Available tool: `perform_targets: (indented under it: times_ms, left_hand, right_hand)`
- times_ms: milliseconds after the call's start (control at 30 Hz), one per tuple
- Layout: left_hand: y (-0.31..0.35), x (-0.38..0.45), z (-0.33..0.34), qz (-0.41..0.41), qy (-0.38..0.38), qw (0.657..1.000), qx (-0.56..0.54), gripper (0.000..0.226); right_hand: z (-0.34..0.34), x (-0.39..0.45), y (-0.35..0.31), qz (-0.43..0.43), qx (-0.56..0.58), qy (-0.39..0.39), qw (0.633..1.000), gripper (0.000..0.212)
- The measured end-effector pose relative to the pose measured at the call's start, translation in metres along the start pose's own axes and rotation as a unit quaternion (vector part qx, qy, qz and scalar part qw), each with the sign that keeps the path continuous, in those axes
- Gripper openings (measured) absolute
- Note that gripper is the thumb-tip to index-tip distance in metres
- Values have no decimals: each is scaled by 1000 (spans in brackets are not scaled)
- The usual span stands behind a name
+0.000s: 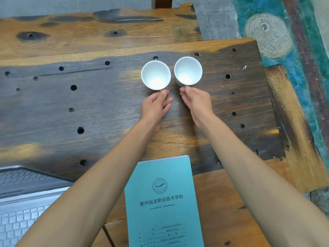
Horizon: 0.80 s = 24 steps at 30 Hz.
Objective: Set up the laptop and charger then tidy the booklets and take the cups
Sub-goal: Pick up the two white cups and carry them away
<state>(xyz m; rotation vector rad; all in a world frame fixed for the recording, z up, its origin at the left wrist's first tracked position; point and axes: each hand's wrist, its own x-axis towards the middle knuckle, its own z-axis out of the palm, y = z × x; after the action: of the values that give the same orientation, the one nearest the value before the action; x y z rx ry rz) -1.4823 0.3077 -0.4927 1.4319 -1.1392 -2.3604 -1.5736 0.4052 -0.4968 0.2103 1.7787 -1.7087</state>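
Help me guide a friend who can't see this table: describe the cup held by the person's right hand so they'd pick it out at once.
On the dark plank of the wooden table, beyond the teal booklets, two white cups stand side by side, apart. The right cup is nearer the table's right edge. The right hand pinches its handle, while the left hand holds the left cup.

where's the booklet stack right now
In the head view the teal booklets lie at the table's near edge, between the forearms, right of the laptop.
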Motion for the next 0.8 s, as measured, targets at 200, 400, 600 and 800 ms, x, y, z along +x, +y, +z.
perform_targets:
  times_ms: [200, 400, 600, 800]
  left_hand:
    - [5, -22, -36, 18, 4, 998, 60, 27]
    - [5, -90, -80, 28, -1, 998, 56, 25]
    - [-10, -176, -124, 1, -27, 998, 51, 21]
    - [-36, -260, -168, -17, -50, 996, 66, 17]
  right_hand:
    - [-8, -34, 2, 11, 21, 3, 1000, 22]
    - [-21, -111, 11, 22, 29, 16, 999, 17]
    - [-38, -205, 31, 56, 89, 8, 994, 15]
    - [-56, -304, 60, 89, 136, -5, 987, 14]
